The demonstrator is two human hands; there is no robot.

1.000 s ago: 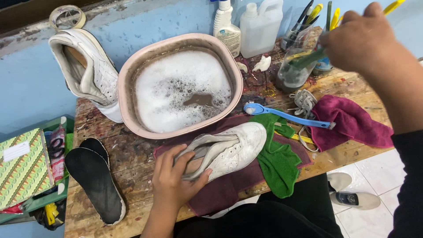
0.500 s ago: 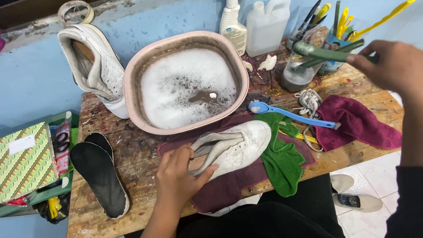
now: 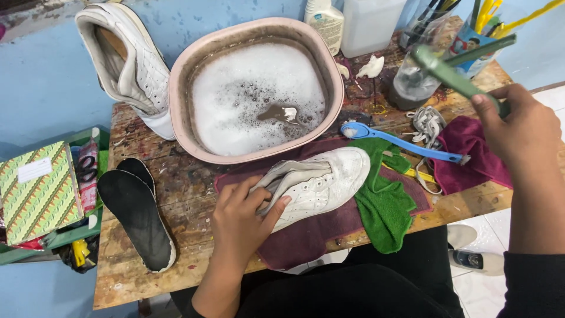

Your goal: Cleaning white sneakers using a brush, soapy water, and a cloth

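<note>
A shoe (image 3: 318,185) lay on a cloth (image 3: 318,235) at the near middle of the table (image 3: 188,194), with the left hand (image 3: 241,218) on its heel end and the basin (image 3: 259,88) just behind it, suds in the basin. Left of the basin a second shoe (image 3: 126,62) leaned against the wall, and nearer, at the table's left, lay two insoles (image 3: 138,209), with a box (image 3: 35,191) further left, off the table. Right of the shoe lay a rag (image 3: 382,200), a toothbrush (image 3: 400,143) across it, another cloth (image 3: 471,153) beyond, and the right hand (image 3: 521,132) held a brush (image 3: 456,79) above that, before the bottles (image 3: 353,20) and a cup of tools (image 3: 471,38) at the back.
</note>
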